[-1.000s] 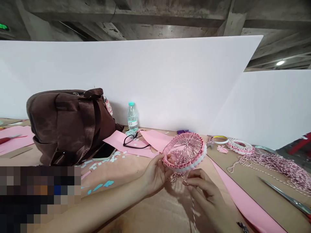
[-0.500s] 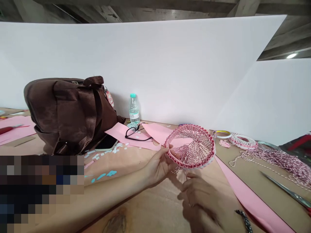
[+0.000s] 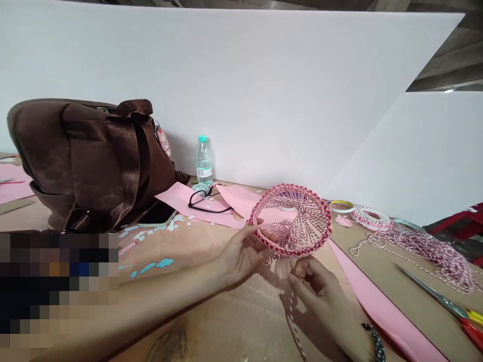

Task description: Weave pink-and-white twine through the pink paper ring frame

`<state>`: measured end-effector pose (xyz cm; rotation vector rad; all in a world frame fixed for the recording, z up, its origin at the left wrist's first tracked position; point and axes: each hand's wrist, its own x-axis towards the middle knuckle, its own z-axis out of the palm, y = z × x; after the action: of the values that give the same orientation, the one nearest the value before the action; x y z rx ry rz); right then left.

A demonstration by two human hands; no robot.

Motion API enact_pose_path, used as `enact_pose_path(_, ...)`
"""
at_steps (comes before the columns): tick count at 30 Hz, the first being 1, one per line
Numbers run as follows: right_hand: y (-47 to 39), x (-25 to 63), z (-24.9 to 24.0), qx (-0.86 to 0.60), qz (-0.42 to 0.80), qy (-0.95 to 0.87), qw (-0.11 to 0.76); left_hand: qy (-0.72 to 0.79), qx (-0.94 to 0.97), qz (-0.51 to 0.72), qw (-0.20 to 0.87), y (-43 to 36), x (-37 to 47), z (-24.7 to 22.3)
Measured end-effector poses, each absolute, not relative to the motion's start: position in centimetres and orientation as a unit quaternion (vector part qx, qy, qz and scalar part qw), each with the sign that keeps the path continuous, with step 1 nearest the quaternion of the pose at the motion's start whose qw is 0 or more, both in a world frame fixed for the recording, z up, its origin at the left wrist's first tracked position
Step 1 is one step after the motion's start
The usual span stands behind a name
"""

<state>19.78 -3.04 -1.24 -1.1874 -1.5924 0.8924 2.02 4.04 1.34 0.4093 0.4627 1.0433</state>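
Head cam: we hold the string-laced hoop tilted above the desk, L hand pinching its L edge, R hand pinching the cord just below. Risk, we reckon: cord slackens if R fingers slip; strands could shift if L grip twists the edge. Hoop looks round, dk-pink looped edge, two-tone strands fanning from a central gather; underside partly hidden.

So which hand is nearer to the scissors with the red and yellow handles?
The right hand, which pinches the cord to the left of the scissors. The left hand is farther left, holding the rim of the pink ring.
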Motion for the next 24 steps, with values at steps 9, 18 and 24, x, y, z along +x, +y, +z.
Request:
enact_pose_path(9, -2.8, 19.9, -1.3, -0.540, 0.300, -0.652, 0.439, 0.209, 0.207, 0.449, 0.844, 3.5, 2.0, 1.9)
enact_pose_path(18, -2.6, 19.7, -1.1, -0.558, 0.218, -0.687, 0.411, 0.193, 0.230, 0.434, 0.849, 3.7, 1.6, 1.3)
enact_pose_path(24, -3.2, 20.4, 0.4, -0.565, 0.200, -0.695, 0.397, 0.201, 0.235, 0.418, 0.854, 3.6, 1.7, 1.4)
